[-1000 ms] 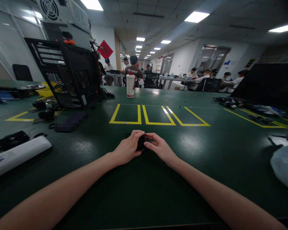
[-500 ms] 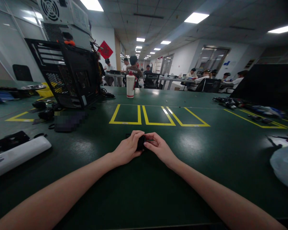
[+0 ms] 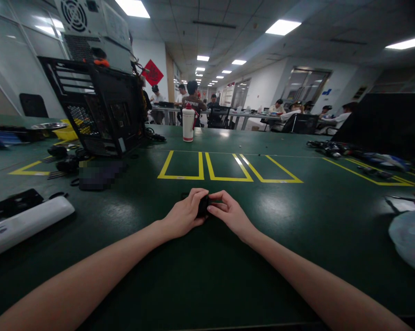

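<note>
A small black object (image 3: 203, 206) is between my hands at the middle of the green table (image 3: 207, 276); its kind is hard to make out because my fingers cover much of it. My left hand (image 3: 185, 212) is wrapped over its left side, thumb below and fingers on top. From the right, my right hand (image 3: 231, 212) reaches in with thumb and fingers curled close together at the object's right edge. Whether something small is pinched there cannot be seen. A bit of black shows past my left fingers at the upper left.
Yellow tape frames (image 3: 181, 177) mark the table ahead. A white tumbler (image 3: 188, 125) stands beyond them. On the left are a black computer case (image 3: 114, 110), a blurred dark slab (image 3: 99, 177) and a long white object (image 3: 31, 225). Another person's sleeve (image 3: 411, 236) is at the right edge.
</note>
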A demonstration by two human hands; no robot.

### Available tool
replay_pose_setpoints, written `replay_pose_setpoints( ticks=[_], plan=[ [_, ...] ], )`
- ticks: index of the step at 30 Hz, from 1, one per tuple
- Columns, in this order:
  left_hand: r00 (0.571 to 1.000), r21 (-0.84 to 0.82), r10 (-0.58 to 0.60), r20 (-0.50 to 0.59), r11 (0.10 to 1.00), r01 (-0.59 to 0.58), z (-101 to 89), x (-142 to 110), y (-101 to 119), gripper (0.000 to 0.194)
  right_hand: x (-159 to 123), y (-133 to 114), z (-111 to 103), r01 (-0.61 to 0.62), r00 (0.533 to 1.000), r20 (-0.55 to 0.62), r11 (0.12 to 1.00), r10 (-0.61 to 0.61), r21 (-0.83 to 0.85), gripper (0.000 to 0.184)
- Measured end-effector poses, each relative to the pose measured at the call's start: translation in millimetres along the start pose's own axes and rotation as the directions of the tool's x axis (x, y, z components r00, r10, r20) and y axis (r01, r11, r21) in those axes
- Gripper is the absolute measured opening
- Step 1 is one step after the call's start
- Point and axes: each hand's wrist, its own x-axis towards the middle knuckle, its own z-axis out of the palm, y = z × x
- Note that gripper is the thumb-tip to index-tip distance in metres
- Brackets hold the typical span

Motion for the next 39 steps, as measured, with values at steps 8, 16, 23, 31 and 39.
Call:
replay_pose_setpoints(
  ticks=[8, 16, 23, 31, 39],
  plan=[
    [1.0, 0.003, -0.006, 0.026, 1.0, 0.006, -1.9, -0.6, 0.5, 0.069, -2.4, -1.1, -1.6, -0.006, 0.998, 0.062, 0.999, 0.004, 0.037, 0.034],
    [1.0, -0.009, -0.003, 0.013, 1.0, 0.003, -2.0, -0.3, 1.3, 0.067, -0.8, 0.7, 0.9, 0.01, 1.0, 0.003, 0.999, -0.01, 0.036, 0.02],
    [1.0, -0.011, 0.005, 0.001, 1.0, -0.005, -1.6, -0.3, 0.6, 0.068, -0.2, -1.9, -0.9, -0.03, 0.999, 0.031, 1.0, 0.03, 0.002, 0.03],
    [1.0, -0.015, 0.001, -0.002, 1.0, -0.001, -0.9, -0.8, 0.5, 0.068, -3.2, -3.7, 1.4, 0.057, 0.998, 0.018, 0.998, -0.056, -0.032, 0.02],
    [1.0, -0.025, -0.011, 0.004, 1.0, 0.011, -0.4, -0.6, -0.3, 0.067, -0.7, -3.0, -0.3, -0.028, 1.0, -0.007, 0.999, 0.028, -0.02, 0.029]
  ],
)
